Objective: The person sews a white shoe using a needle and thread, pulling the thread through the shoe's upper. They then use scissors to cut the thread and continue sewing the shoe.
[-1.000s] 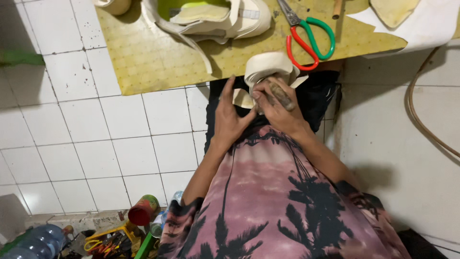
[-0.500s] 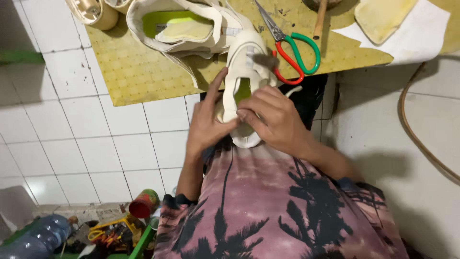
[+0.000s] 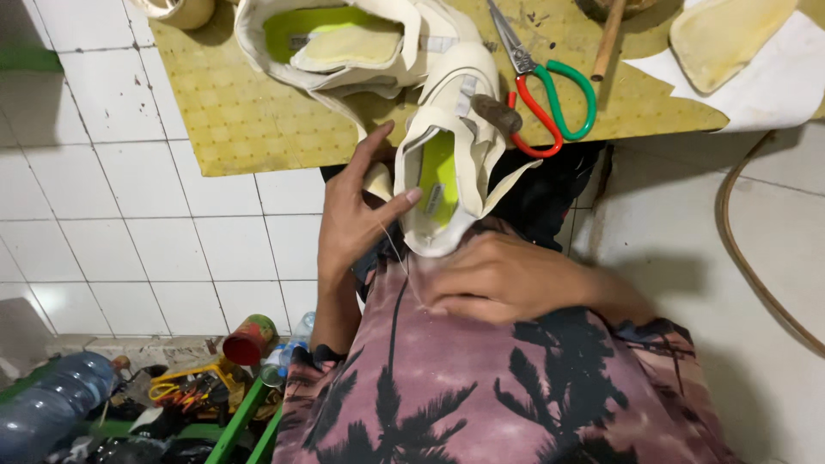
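- Most of what I see below me is a floor of white square tiles [image 3: 129,241] with grey grout lines, running under everything.
- On it lies a yellow dotted mat [image 3: 241,112], my work surface, reaching across the top of the view.
- My own shirt [image 3: 481,387], pinkish with dark palm trees, fills the bottom.
- A cream shoe [image 3: 447,172] with a lime-green insole stands toe-up against my chest, its far end touching the mat's edge.
- A second cream shoe [image 3: 335,43] lies on the mat just beyond it.
- A white sheet [image 3: 756,77] at the mat's right end carries a cream insole piece [image 3: 730,34].
- My left hand [image 3: 357,215] is open, fingers spread, fingertips touching the shoe's left side.
- My right hand [image 3: 498,279] lies loosely curled at the shoe's lower end, pinching a thin thread; I cannot tell how tightly.
- Red-and-green scissors [image 3: 550,86] lie on the mat, just right of the shoe.
- Clutter sits at lower left: a plastic bottle [image 3: 51,399] and a red can [image 3: 249,339].
- A brown hose [image 3: 748,258] curves over the tiles at right.
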